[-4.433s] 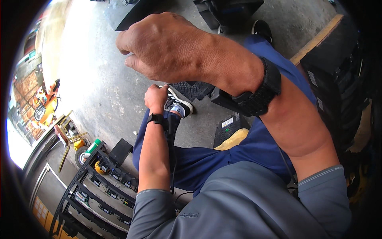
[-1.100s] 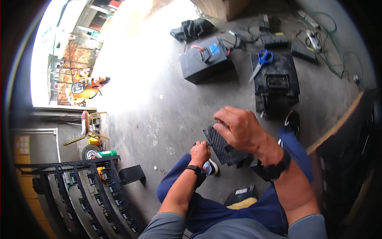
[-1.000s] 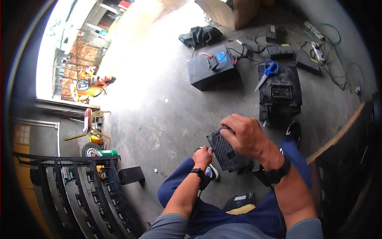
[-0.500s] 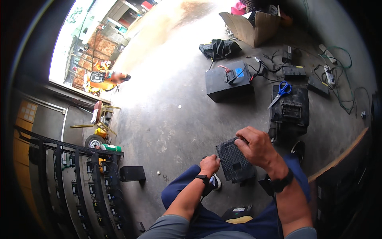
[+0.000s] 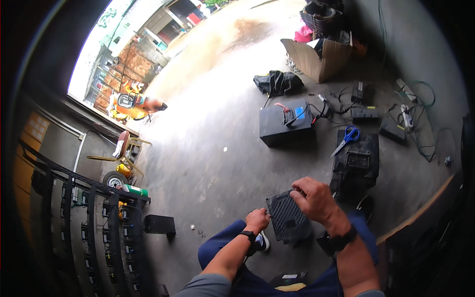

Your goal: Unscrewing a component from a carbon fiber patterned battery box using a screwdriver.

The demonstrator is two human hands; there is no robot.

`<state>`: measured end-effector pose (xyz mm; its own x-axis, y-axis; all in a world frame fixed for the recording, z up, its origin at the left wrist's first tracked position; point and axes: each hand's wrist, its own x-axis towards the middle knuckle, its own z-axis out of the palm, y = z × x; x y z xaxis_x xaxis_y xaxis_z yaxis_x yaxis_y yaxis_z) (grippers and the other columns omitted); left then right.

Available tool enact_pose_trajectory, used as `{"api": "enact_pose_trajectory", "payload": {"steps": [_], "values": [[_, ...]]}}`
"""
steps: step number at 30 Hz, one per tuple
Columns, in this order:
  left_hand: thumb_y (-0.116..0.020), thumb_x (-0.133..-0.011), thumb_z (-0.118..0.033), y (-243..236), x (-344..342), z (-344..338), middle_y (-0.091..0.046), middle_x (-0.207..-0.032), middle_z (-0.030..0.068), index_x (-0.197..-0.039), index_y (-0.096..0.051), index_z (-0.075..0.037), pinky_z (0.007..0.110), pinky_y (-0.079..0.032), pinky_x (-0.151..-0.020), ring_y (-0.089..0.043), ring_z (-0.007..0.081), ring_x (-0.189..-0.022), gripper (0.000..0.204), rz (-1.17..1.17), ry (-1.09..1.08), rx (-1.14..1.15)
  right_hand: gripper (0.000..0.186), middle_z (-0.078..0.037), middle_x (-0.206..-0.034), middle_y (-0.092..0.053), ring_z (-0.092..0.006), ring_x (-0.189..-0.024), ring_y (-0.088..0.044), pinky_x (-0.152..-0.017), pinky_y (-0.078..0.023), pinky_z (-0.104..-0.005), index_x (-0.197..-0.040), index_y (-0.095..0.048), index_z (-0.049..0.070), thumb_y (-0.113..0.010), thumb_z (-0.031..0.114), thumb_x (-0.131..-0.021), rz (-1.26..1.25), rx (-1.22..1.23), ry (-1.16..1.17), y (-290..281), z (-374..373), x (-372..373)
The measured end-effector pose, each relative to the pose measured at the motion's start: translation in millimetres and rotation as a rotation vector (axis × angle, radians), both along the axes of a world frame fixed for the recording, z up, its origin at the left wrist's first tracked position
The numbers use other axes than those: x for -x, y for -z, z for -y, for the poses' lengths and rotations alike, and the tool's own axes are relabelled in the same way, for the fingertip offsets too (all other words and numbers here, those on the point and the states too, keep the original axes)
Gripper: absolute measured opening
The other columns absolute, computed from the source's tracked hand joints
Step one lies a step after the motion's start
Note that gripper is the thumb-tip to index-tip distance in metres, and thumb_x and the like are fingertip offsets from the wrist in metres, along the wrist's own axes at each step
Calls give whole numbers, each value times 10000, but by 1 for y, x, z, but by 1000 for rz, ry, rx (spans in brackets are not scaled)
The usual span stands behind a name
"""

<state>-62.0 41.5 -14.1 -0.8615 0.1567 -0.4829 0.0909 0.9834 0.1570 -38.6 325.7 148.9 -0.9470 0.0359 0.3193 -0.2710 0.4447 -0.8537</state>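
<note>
A black box-like part with a ribbed top and a small dark square (image 5: 287,220) sits before me between my knees. At its left edge is my left hand (image 5: 258,220), with the fingers closed; anything in them is too small to make out. My right hand (image 5: 316,199) is bent over the part's upper right corner, thumb and fingers pinched together. What that pinch holds, if anything, cannot be seen. Just beyond lies a black case (image 5: 356,166), with blue-handled scissors (image 5: 348,138) resting on top.
Farther ahead stands a dark battery box (image 5: 286,126) with cables. Small black units (image 5: 365,114) and tangled wires (image 5: 424,133) lie to the right. A cardboard box (image 5: 319,62) is at the back. On the left are a black rack (image 5: 89,218) and a black block (image 5: 159,224).
My view has tilted a little, so the floor objects appear lower. Both hands stay at the ribbed part, the fingers still closed.
</note>
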Motion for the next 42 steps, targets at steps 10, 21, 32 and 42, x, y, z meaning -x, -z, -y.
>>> {"api": "enact_pose_trajectory", "payload": {"steps": [10,21,32,42], "values": [[-617,-938,-351,4,-4,10,-707,-1183,173,-1342,-620,-155,492,-526,-930,-654,401,-1116,450,-68,86,17,166,-165,-932,-704,-377,-824,-697,-719,-567,-440,-983,-692,48,-721,168,-873,25,-2,-6,-1,0,1],[-554,-982,-390,-7,5,-7,-702,-1150,231,-1140,-685,-90,516,-528,-915,-674,427,-1068,364,91,-49,74,168,-172,-915,-697,-370,-816,-696,-715,-563,-428,-990,-686,28,-720,151,-880,19,19,-1,-2,-3,0],[-573,-950,-339,7,-1,5,-696,-1127,215,-1094,-720,-117,499,-532,-909,-669,417,-1047,303,-21,51,10,165,-177,-929,-700,-359,-820,-703,-722,-567,-411,-1003,-686,17,-709,129,-885,48,35,-27,-9,-2,-1],[-654,-886,-249,7,-11,8,-648,-1182,175,-1258,-645,-147,479,-543,-925,-659,411,-1065,386,-57,135,-25,156,-176,-921,-694,-363,-833,-695,-734,-557,-415,-994,-674,16,-695,129,-890,29,22,-14,-3,-6,-1]]}}
